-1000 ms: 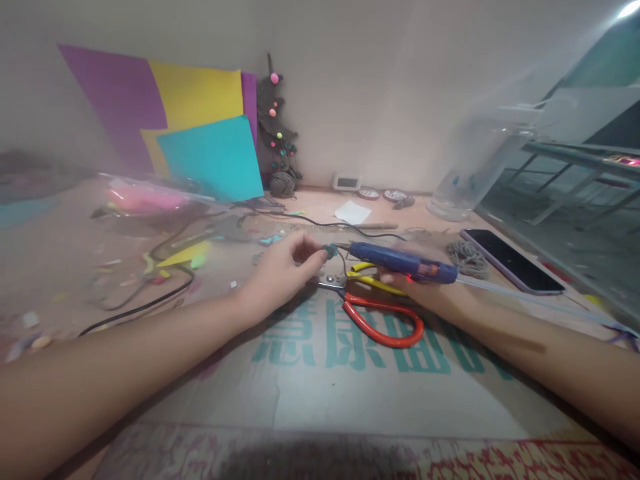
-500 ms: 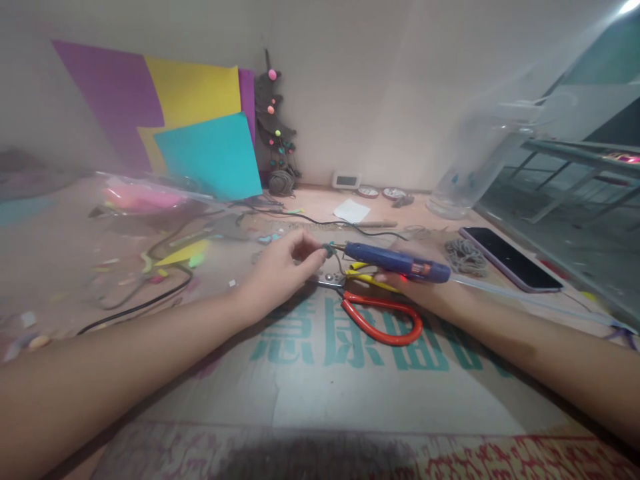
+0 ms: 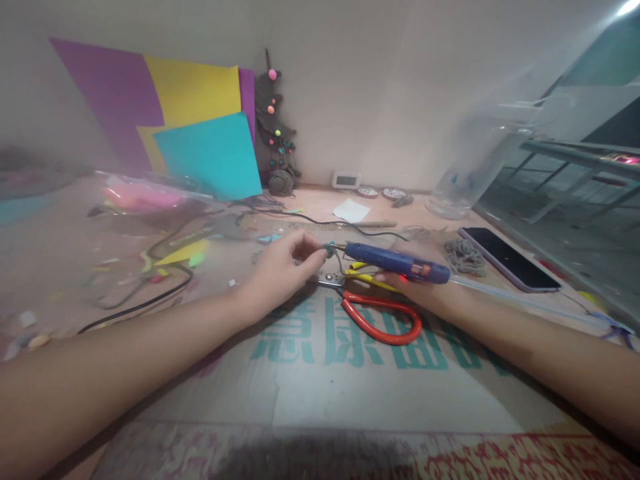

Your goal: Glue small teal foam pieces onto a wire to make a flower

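Note:
My left hand (image 3: 295, 263) pinches a small teal piece (image 3: 329, 248) between thumb and finger. The metal tip of a blue glue gun (image 3: 395, 260) touches or nearly touches that piece. My right hand (image 3: 413, 280) is closed round the glue gun from behind, its fingers partly hidden by the tool. A thin grey cord (image 3: 340, 263) hangs from the teal piece. Below the hands lie scissors with red handles (image 3: 383, 333), and a yellow-handled tool (image 3: 373, 278) is beside them.
A phone (image 3: 510, 259) and a grey cord bundle (image 3: 465, 257) lie at the right. Coloured sheets (image 3: 210, 157) and a decorated dark hanging (image 3: 274, 120) stand at the back. A black cable (image 3: 320, 222) crosses behind my hands. A clear jug (image 3: 457, 180) stands back right.

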